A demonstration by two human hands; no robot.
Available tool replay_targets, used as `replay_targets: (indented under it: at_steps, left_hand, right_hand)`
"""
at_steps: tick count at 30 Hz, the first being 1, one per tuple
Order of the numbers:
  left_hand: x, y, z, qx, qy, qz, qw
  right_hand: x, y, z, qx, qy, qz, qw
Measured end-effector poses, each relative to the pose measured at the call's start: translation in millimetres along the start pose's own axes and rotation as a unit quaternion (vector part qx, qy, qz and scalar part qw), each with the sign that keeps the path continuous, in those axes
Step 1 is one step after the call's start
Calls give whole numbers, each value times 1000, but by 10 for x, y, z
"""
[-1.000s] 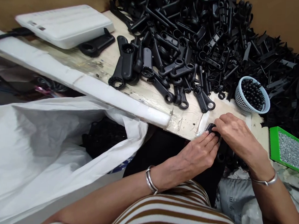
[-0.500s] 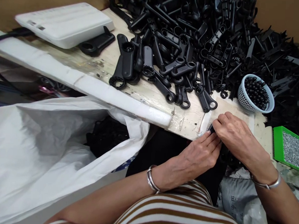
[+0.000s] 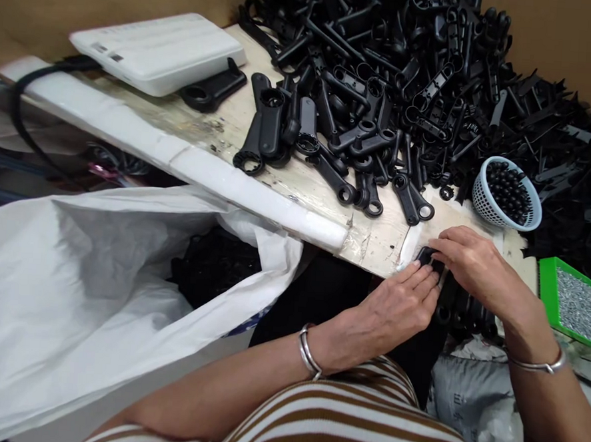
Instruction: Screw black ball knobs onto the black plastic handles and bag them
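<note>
Both hands meet at near edge of the worktable [image 3: 374, 242], right of centre. Left hand [image 3: 395, 307] and right hand [image 3: 473, 265] both pinch one small black plastic part [image 3: 427, 257] between fingertips, part resting on table edge. Big pile of black handles [image 3: 409, 74] far behind. White basket of black balls [image 3: 507, 192] just far-right of hands. Green tray [image 3: 573, 301] at right. White bag [image 3: 96, 282] near left.

Parts heaped beyond the fingers [image 3: 425, 277], bag to their left.
A basket [image 3: 483, 200] lies just right and beyond them, a tray [image 3: 546, 290] farther right, the pile of handles [image 3: 408, 88] behind, the open bag [image 3: 96, 289] well left.
</note>
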State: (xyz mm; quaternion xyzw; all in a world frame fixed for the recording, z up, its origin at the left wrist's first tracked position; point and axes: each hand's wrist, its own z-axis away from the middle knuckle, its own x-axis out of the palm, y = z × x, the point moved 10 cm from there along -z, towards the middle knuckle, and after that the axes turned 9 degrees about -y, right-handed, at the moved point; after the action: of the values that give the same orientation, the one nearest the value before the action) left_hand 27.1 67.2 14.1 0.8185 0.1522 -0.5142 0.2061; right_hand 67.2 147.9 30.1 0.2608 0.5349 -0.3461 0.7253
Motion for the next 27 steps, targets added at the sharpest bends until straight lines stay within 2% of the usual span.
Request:
replay_targets:
  at_steps: [3,7,12,18,22,27]
  left_hand:
    - [-13,-6,-1,-5,14,-5,1000]
    - [-22,-7,-3,-3,3,-12,1000]
    - [-58,2,6,3,7,-15,1000]
    - [33,-8,-3,-4,7,1,1000]
    - [61,-4,-5,-2,-1,3,1000]
    - [48,-12,-4,-9,5,1,1000]
  right_hand:
    - [-62,29,42,-2,48,-43,998]
    - [-86,90,67,-7,75,-74,994]
    - [-66,72,29,-2,50,-52,997]
    - [-10,-63,13,31,2,55,998]
    - [-58,-16,23,33,30,3,999]
    - [-18,60,-24,35,7,2,999]
